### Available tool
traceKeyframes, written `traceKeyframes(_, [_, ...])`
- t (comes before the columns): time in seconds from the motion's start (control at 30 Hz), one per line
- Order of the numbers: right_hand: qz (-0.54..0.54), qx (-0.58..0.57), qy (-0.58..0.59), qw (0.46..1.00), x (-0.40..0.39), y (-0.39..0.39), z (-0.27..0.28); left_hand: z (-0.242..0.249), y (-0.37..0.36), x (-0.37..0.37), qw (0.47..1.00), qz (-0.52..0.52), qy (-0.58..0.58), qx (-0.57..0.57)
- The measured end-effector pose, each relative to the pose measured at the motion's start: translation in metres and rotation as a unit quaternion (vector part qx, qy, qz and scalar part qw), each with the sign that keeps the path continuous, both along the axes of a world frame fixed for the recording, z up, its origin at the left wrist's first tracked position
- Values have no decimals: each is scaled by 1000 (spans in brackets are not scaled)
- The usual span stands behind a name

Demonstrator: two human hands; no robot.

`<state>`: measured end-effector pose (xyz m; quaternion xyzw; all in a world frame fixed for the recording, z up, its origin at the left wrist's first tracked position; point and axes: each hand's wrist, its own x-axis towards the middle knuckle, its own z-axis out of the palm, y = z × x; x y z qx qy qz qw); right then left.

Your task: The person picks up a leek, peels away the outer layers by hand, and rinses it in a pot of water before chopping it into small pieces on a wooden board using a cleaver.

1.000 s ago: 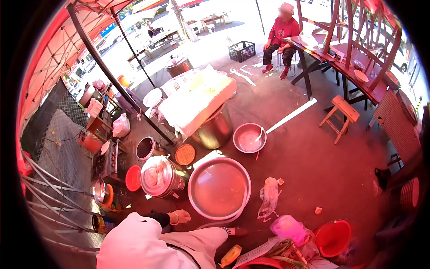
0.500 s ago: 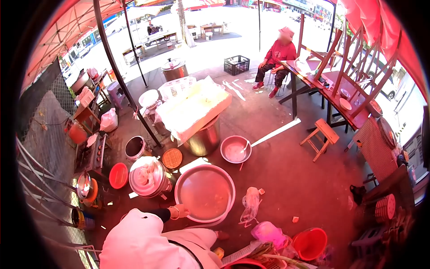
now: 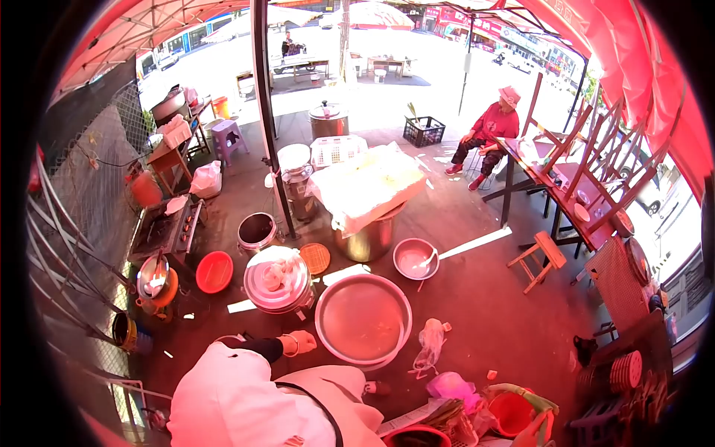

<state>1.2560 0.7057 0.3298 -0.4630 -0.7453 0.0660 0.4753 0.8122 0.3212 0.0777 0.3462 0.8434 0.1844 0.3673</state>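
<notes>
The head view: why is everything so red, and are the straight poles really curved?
In the head view, sunlight through the red canopy tints the shaded ground pink; the open street behind is overexposed to near white; the fisheye lens bends the tent pole and leaves black corners; the large basin stays sharp.

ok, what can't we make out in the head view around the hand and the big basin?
- Left hand: fingers too small to tell if they touch the large metal basin.
- Right hand: not in view, hidden behind the white-clothed torso.
- Lidded steel pot: contents hidden by its lid.
</notes>
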Motion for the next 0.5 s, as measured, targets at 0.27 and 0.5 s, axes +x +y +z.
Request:
traceKeyframes(0.27, [192, -311, 121, 923, -105, -64, 18, 34, -37, 47, 985, 145, -59, 76])
traceKeyframes(0.5, [489, -433, 198, 731, -203, -131, 19, 91, 10, 74, 827, 330, -453, 41])
